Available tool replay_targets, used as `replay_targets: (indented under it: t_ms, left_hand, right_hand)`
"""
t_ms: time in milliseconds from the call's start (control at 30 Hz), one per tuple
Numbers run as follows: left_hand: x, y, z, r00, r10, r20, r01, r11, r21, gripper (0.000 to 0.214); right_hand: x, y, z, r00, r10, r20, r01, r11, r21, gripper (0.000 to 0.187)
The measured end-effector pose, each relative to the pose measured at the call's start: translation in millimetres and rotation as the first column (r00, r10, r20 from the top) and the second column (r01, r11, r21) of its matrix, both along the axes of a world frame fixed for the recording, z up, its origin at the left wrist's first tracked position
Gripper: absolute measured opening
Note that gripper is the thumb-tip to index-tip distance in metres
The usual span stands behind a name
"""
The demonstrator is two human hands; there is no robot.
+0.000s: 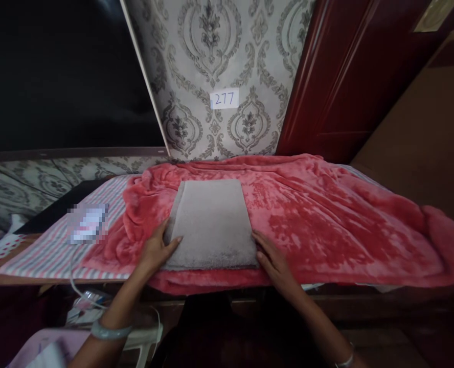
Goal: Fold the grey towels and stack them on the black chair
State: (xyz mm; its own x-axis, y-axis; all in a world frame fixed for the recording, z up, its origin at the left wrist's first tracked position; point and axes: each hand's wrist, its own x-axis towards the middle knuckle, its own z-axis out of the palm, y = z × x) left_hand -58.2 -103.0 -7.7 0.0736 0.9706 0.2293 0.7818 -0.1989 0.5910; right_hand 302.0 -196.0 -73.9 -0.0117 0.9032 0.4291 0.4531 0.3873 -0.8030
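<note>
A folded grey towel (215,220) lies flat on a red fleece blanket (326,220) spread over a table. My left hand (156,248) rests at the towel's near left corner, fingers stretched out over its edge. My right hand (273,258) lies against the towel's near right corner, fingers flat on the blanket beside it. Neither hand holds anything.
A striped cloth (54,245) covers the table's left part, with a blurred phone (87,223) and a white cable on it. Patterned wallpaper with a "277" label (224,98) is behind. A dark red door (345,76) stands at right, a dark screen at left.
</note>
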Motion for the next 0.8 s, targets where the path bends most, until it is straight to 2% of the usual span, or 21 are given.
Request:
replay_targets:
  t_ms: [133, 300, 433, 533, 633, 700, 800]
  left_hand:
    - [3, -3, 5.4, 0.989, 0.006, 0.145, 0.008, 0.995, -0.095, 0.091]
    - [-4, -5, 4.5, 0.961, -0.038, 0.273, 0.072, 0.991, -0.116, 0.101]
    - [-7, -12, 4.9, 0.946, -0.031, 0.323, 0.097, 0.977, -0.19, 0.107]
    - [-8, -18, 7.5, 0.941, -0.05, 0.336, 0.116, 0.977, -0.177, 0.109]
    - [-9, -24, 8.0, 0.915, -0.043, 0.4, 0.137, 0.968, -0.208, 0.109]
    - [-9, -26, 6.2, 0.885, -0.004, 0.465, 0.137, 0.958, -0.252, 0.109]
    - [-7, -29, 3.0, 0.842, 0.036, 0.538, 0.132, 0.954, -0.271, 0.102]
  right_hand:
    - [-1, -4, -7.2, 1.0, -0.017, 0.022, 0.017, 1.0, 0.004, 0.051]
    - [0, -5, -14.6, 0.998, -0.014, 0.06, 0.014, 1.0, 0.006, 0.05]
    - [1, -2, -20.3, 0.994, -0.023, 0.106, 0.019, 0.999, 0.037, 0.048]
    - [1, -1, -21.4, 0.992, -0.05, 0.115, 0.042, 0.997, 0.071, 0.047]
    - [-4, -1, -12.4, 0.985, -0.139, 0.104, 0.122, 0.981, 0.15, 0.044]
    - [-14, -1, 1.2, 0.978, -0.168, 0.121, 0.14, 0.968, 0.21, 0.042]
    - [-43, 2, 29.7, 0.964, -0.055, 0.261, -0.001, 0.977, 0.213, 0.047]
